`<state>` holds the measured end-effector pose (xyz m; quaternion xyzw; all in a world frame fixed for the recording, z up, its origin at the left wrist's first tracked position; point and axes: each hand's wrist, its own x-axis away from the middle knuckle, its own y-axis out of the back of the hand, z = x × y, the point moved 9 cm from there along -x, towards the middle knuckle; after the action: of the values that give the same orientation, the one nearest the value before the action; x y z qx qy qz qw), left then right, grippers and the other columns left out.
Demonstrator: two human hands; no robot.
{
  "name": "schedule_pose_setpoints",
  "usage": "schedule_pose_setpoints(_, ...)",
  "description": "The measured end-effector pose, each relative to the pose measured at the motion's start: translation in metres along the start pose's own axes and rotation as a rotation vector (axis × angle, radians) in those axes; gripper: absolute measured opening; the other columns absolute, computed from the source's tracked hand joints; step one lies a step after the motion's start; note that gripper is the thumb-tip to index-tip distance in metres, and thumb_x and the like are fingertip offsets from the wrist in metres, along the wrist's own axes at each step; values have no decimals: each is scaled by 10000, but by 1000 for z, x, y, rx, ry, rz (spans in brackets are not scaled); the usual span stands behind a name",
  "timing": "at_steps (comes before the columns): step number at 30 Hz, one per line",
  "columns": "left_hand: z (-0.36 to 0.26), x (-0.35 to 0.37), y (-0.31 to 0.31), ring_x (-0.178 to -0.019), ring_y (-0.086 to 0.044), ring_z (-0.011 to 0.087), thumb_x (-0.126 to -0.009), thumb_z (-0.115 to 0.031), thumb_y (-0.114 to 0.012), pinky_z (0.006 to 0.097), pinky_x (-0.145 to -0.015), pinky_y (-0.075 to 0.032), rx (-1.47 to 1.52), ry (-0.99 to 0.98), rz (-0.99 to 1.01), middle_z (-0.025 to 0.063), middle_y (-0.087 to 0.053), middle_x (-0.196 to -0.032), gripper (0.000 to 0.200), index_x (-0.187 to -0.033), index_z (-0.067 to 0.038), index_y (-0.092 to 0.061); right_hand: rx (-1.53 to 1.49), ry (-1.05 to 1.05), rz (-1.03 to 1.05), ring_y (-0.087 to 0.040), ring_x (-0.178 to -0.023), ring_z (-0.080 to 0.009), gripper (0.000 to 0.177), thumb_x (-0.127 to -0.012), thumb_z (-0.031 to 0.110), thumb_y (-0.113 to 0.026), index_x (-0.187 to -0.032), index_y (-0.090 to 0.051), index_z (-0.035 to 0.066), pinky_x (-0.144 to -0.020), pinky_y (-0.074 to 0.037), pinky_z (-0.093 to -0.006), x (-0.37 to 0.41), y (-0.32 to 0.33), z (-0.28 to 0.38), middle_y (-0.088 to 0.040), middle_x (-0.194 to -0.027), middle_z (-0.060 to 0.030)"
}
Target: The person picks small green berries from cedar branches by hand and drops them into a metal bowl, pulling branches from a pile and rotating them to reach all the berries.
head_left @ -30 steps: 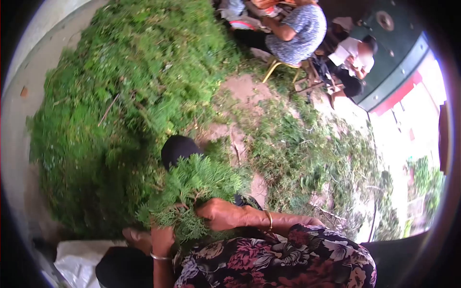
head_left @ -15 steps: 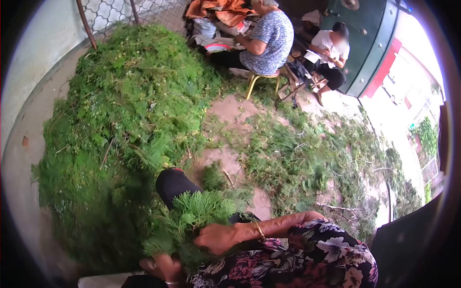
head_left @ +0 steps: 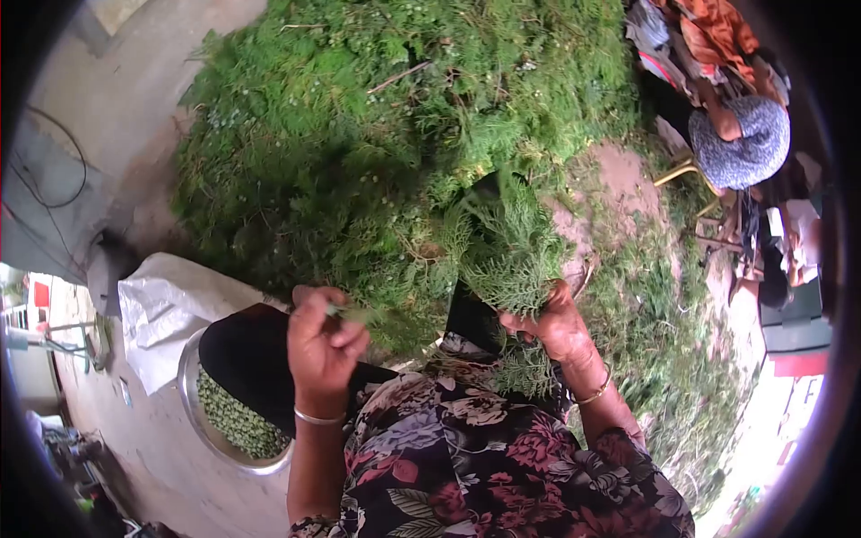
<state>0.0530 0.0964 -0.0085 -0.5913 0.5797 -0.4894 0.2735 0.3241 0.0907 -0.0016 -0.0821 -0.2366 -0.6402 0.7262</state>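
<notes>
My right hand [head_left: 554, 330], with a gold bangle at its wrist, is closed around a flat-leaved green cypress branch [head_left: 516, 269]; its fronds spread above and below the fingers. My left hand [head_left: 321, 345], wearing a silver bangle, is raised above my dark-trousered knee with its fingers bent in a pinch. Something small and green blurs at those fingertips, too smeared to name. Left of that knee, partly hidden by it, a metal basin [head_left: 190, 381] holds many small green cones [head_left: 238, 417].
A large heap of cut cypress branches [head_left: 359, 134] lies ahead, with more strewn to the right. A white plastic sack [head_left: 170, 296] is by the basin. Two people sit at the far right, one on a yellow-legged stool [head_left: 677, 172]. Cables [head_left: 67, 179] hang at the left.
My view has swung left, bringing the basin and white sack into sight. My hands, formerly close together at the branch, are now apart; the left one has lifted away and the right keeps the branch.
</notes>
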Motion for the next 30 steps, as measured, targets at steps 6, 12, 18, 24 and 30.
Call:
schedule_pose_setpoints(6, 56, 0, -5, -545, -486, 98, -869, -83, -539, 244, -470, -396, -208, 199, -47, 122, -588, -781, 128, -947, 11, -576, -266, 51, -21, -535, -520, -93, 242, -688, 38, -791, -857, -617, 38, -407, -398, -227, 5, 4, -6, -632, -687, -25)
schedule_pose_setpoints(12, 69, -16, -13, -589, -539, 71, -834, -57, -618, 187, -475, -396, -645, 136, -71, 20, -568, -715, 94, -871, 26, -594, -358, 44, 30, -478, -477, -116, 410, -614, 293, -831, -824, -572, 54, -390, -309, -202, 4, 4, -3, -540, -600, -46)
schedule_pose_setpoints(18, 70, -24, -40, -557, -495, 41, -822, -64, -630, 194, -515, -414, -819, -68, 59, -6, -548, -649, 127, -879, 48, -608, -551, 102, 193, -383, -469, -71, 403, -681, 363, -785, -819, -571, 51, -382, -238, -202, -6, 10, -11, -490, -585, -24)
schedule_pose_setpoints(24, 81, -44, -44, -566, -497, 51, -793, -36, -648, 203, -548, -415, -556, 19, -22, 6, -575, -666, 222, -981, 68, -588, -529, 96, 153, -373, -475, -70, 393, -683, 353, -782, -780, -552, 50, -381, -214, -209, -3, 12, -10, -448, -582, 1)
schedule_pose_setpoints(30, 100, -61, -34, -589, -517, 70, -769, -24, -675, 204, -540, -392, -464, 64, -8, 39, -611, -708, 249, -985, 64, -587, -535, 23, 185, -373, -443, -105, 396, -656, 319, -795, -776, -554, 28, -493, -311, -253, 0, 7, -20, -474, -609, -5)
